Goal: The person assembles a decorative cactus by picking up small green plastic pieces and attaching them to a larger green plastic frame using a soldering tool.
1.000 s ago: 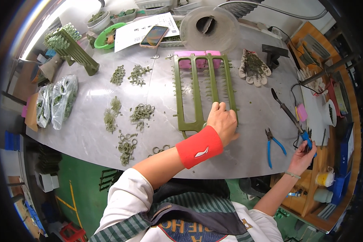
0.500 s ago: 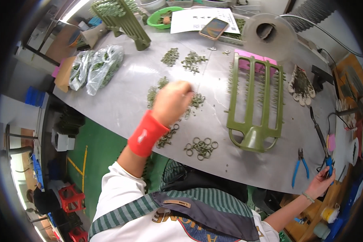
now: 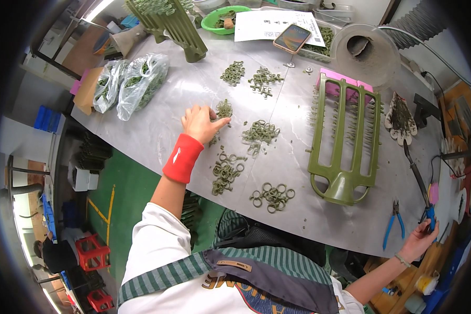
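Observation:
My left hand (image 3: 199, 123), with a red wristband (image 3: 183, 158) behind it, is over a pile of small green rings (image 3: 224, 108) and partly covers it. Its thumb sticks out to the right, apart from the other fingers, and I see nothing held. At the bench's right edge my right hand (image 3: 419, 239) is closed round the blue handle of a soldering iron (image 3: 418, 180), whose long dark shaft points away from me. Blue-handled pliers (image 3: 394, 225) lie just left of that hand. Larger green rings (image 3: 273, 197) and mixed ring piles (image 3: 260, 131) lie right of my left hand.
A green slotted frame (image 3: 341, 172) rests on pink blocks (image 3: 372, 87) at the right. A dirty glove (image 3: 401, 119) lies beyond it. Farther back are a phone (image 3: 292, 38) on paper and a green bowl (image 3: 210, 22). Plastic bags (image 3: 141, 86) sit at left.
My left hand has moved left from the middle ring pile, and its closed fingers have spread. The view has shifted slightly. My right hand still holds the soldering iron.

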`<state>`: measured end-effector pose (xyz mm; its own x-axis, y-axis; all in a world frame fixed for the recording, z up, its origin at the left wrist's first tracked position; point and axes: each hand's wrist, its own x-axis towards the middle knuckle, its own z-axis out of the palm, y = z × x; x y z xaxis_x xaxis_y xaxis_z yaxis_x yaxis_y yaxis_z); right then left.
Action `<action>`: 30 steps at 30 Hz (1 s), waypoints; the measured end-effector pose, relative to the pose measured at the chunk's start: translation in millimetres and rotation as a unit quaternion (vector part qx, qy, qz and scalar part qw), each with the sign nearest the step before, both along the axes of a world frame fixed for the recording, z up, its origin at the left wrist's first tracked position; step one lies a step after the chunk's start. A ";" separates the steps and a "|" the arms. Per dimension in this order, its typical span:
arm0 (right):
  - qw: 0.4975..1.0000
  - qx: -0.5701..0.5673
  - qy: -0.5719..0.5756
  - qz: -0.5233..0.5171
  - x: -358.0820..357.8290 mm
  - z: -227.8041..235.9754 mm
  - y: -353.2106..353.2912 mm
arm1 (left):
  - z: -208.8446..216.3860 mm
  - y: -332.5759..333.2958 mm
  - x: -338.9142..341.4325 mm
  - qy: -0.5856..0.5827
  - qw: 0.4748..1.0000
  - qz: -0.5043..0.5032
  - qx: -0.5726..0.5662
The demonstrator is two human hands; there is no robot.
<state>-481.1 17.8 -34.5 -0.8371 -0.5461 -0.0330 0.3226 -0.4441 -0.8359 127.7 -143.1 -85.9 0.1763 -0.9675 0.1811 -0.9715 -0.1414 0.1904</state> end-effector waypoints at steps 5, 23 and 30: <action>1.000 0.001 -0.008 0.012 18.8 8.8 -6.7 | -10.1 2.2 10.3 0.104 0.994 0.028 0.023; 0.987 0.073 0.084 0.116 137.9 42.9 -112.4 | 64.6 -132.0 -157.7 0.412 0.834 -0.365 0.018; 0.975 0.072 0.133 0.162 158.0 24.6 -140.9 | 54.4 -159.6 -178.4 0.171 0.887 -0.408 -0.129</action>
